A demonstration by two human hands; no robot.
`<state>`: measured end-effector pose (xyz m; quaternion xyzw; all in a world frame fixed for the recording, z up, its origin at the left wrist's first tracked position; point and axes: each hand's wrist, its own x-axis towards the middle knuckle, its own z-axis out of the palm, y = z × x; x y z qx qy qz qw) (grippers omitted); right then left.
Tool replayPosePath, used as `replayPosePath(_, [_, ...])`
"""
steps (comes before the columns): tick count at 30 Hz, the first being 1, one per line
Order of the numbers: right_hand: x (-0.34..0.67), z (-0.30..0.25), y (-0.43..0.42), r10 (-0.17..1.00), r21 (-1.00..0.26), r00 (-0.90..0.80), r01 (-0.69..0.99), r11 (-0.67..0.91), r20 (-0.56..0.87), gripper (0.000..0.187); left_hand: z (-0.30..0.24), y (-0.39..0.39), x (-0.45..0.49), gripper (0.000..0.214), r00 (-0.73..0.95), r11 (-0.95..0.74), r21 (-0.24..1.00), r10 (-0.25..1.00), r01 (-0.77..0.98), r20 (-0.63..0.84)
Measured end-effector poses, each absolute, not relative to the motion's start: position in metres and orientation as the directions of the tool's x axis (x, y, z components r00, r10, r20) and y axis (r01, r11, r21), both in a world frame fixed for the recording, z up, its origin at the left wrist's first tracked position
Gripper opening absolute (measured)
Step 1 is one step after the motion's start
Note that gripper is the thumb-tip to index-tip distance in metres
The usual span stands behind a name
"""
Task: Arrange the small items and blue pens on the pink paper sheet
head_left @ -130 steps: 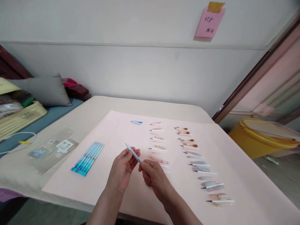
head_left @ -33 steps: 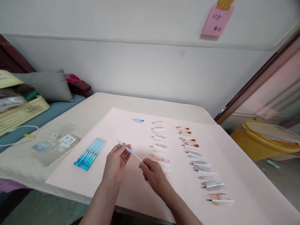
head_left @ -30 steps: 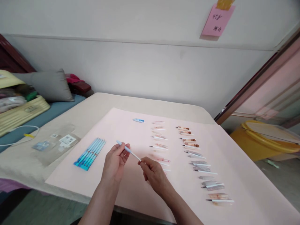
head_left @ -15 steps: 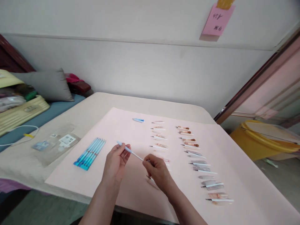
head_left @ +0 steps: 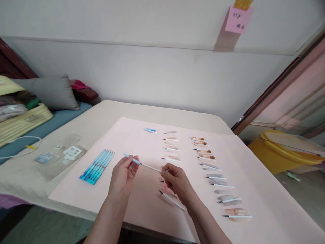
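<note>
My left hand [head_left: 124,176] pinches a light blue pen barrel [head_left: 133,159] between thumb and fingers, its tapered tip pointing up and left. A thin white refill [head_left: 151,167] sticks out of the barrel's dark-ringed end. My right hand [head_left: 176,178] grips the far end of that refill, its fingertips closed. Beneath and beside the right hand lie more pen parts, among them a white refill [head_left: 172,200] with a dark tip. Left of my hands, a set of blue pens [head_left: 97,166] lies side by side on the pink sheet [head_left: 146,206].
Two columns of taken-apart pens line the right, including brown-topped ones [head_left: 200,143] and grey ones [head_left: 215,176]. A small blue pen part [head_left: 150,130] lies farther back. Clear packaging [head_left: 63,152] is at left, a yellow bin [head_left: 276,156] at right, a pink note [head_left: 239,19] on the wall.
My right hand has moved slightly right and up, and more of the white refill shows between the hands. The left hand shifted a little left. The wall note has swung.
</note>
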<state>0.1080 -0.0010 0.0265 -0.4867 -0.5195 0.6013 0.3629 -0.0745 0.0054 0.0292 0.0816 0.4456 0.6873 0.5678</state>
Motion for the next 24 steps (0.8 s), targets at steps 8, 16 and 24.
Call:
replayPosePath(8, [0.112,0.031,-0.002,0.952,-0.982,-0.243,0.089,-0.168,-0.185,0.009,0.028,0.006,-0.079,0.006,-0.369,0.021,0.698,0.837,-0.716,-0.404])
replayPosePath(16, [0.108,0.024,-0.003,0.955,-0.987,-0.264,0.124,-0.102,-0.132,0.010,0.027,0.004,-0.073,0.007,-0.354,0.047,0.714,0.845,-0.698,-0.402])
replayPosePath(24, [0.098,0.025,-0.011,0.964,-0.981,-0.266,0.190,0.023,-0.029,0.014,0.025,0.002,-0.069,0.007,-0.315,0.092,0.739,0.865,-0.667,-0.392])
